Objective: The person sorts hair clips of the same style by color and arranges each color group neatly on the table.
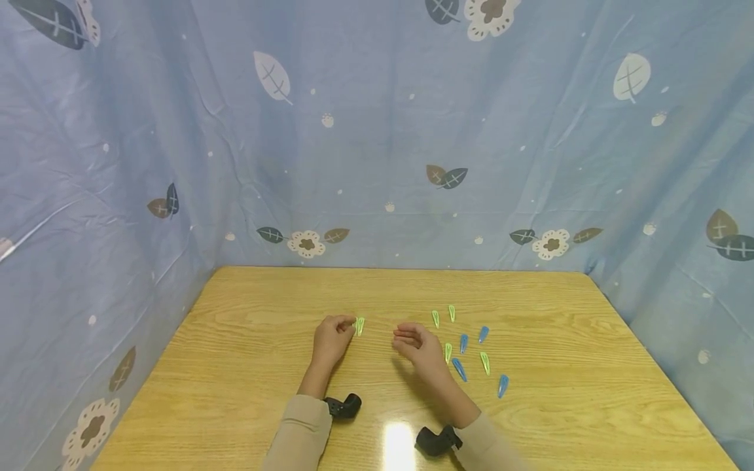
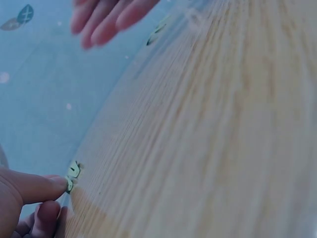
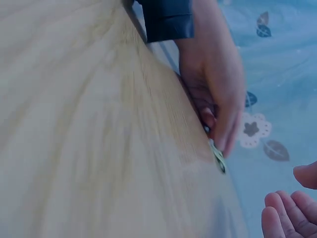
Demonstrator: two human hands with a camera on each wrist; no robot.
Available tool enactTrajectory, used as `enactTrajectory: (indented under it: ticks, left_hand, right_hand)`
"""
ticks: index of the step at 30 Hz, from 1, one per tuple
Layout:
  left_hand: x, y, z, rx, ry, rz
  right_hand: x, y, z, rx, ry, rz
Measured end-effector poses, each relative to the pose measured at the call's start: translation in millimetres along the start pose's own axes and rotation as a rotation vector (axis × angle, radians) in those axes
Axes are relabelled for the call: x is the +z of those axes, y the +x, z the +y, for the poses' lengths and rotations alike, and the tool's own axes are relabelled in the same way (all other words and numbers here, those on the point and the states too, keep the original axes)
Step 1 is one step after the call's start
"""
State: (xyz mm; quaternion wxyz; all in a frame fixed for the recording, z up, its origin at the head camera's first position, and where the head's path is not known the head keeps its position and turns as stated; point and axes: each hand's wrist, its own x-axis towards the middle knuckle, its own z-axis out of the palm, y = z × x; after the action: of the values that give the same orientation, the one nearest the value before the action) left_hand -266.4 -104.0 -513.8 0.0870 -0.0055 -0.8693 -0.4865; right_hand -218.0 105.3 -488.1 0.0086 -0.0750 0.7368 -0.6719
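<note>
My left hand point(image 1: 332, 338) is low over the wooden table and pinches a green snap hair clip point(image 2: 69, 185) between thumb and finger. Right beside that clip lies a second green hair clip point(image 1: 360, 326). Across from it, my right hand point(image 1: 421, 350) hovers with loosely bent fingers and holds nothing. Close to its right, a green hair clip point(image 1: 448, 353) and a blue hair clip point(image 1: 459, 369) lie on the table. In the right wrist view, the left hand point(image 3: 218, 94) reaches down to the green clips point(image 3: 218, 157) at the table surface.
More clips lie scattered at the right of the wooden table point(image 1: 235, 366), among them a green clip point(image 1: 485, 363) and a blue clip point(image 1: 503, 386). A blue patterned curtain point(image 1: 365, 131) encloses the back and sides. Each wrist wears a black camera point(image 1: 436, 441).
</note>
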Motion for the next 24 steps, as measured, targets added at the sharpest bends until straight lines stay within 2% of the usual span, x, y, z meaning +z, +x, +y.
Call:
enactTrajectory:
  ticks: [8,11,17,24]
  left_hand:
    - [-0.7,0.4,0.5,-0.011,0.000,0.001]
    - [-0.3,0.7,0.2,-0.010,0.003,0.004]
    - [-0.4,0.6,0.2,-0.002,-0.001,0.010]
    - [-1.0,0.9,-0.6,0.000,0.005,0.006]
  right_hand:
    - [-42,-15.9,1,0.023,-0.017,0.062]
    - [-57,-22.1,2,0.001,-0.038,0.076]
    - [-87,-34.8,2,-0.095,-0.103,0.078]
    - [-122,-42.9,5,-0.119,-0.177,0.078]
